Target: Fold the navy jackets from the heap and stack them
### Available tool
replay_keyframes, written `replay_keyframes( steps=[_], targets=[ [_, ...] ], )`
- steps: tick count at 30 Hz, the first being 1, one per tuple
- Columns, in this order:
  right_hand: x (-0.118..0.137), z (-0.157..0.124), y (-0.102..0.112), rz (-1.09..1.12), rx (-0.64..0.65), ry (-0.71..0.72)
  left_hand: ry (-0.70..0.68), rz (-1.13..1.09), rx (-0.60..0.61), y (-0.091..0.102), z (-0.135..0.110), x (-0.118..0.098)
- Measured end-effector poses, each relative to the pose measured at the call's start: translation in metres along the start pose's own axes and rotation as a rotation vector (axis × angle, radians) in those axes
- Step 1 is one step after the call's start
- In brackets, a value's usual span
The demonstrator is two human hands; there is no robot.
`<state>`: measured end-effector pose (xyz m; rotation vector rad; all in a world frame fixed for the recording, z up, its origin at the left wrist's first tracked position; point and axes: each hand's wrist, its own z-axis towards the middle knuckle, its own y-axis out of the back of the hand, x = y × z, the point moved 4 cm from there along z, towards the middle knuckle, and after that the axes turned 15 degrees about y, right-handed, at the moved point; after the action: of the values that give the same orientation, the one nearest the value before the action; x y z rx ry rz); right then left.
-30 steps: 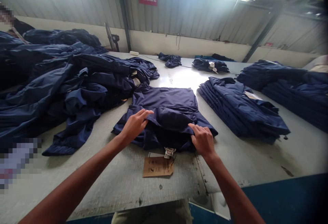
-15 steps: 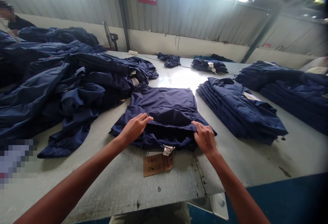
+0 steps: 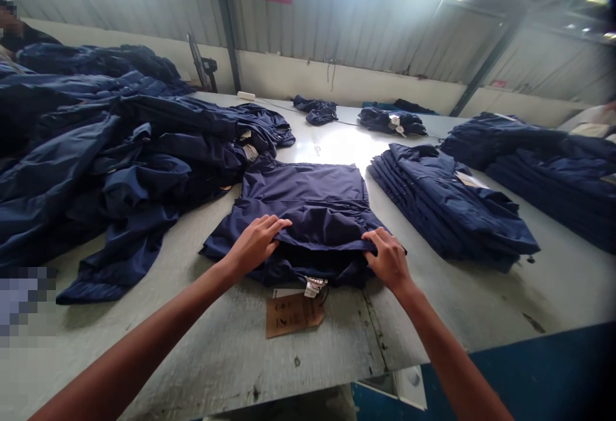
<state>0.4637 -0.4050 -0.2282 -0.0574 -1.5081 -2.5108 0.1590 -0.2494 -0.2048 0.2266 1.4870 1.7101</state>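
Note:
A navy blue garment lies half-folded on the grey table in front of me. My left hand grips the folded flap at its left side, fingers curled over the cloth. At the flap's right corner my right hand pinches the same fold. A brown cardboard hang tag with a small white label lies on the table just below the garment's near edge, between my two arms.
A big heap of loose navy garments covers the table's left side. A neat stack of folded ones sits to the right, another pile further right. Two small bundles lie at the far edge. A person is at far left.
Both hands have drawn the folded flap slightly nearer and flattened it; the bulge under the cloth has gone down. My view has tilted a little.

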Motion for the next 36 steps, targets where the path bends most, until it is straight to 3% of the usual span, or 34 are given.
replay_keyframes(
  steps=[3,7,11,20,27,33,36],
  targets=[
    [0.002,0.012,-0.002,0.033,-0.052,0.022,0.055,-0.049,0.029,0.003,0.017,0.003],
    [-0.004,0.024,0.000,0.136,-0.269,-0.100,0.148,-0.164,-0.088,0.022,0.033,0.005],
    [-0.006,0.031,-0.002,0.219,-0.386,-0.126,0.190,-0.193,-0.153,0.032,0.036,-0.001],
    [-0.007,0.026,-0.006,0.249,-0.495,-0.085,0.234,-0.243,-0.167,0.037,0.031,-0.006],
    [0.005,0.026,0.011,0.134,-0.562,0.019,0.213,-0.165,-0.172,0.043,0.031,-0.008],
    [0.010,0.021,0.011,0.067,-0.528,0.053,0.175,-0.142,-0.239,0.041,0.021,-0.004],
    [0.008,0.011,0.003,-0.015,-0.317,0.138,0.117,-0.127,-0.059,0.027,0.008,0.003]
  ],
)
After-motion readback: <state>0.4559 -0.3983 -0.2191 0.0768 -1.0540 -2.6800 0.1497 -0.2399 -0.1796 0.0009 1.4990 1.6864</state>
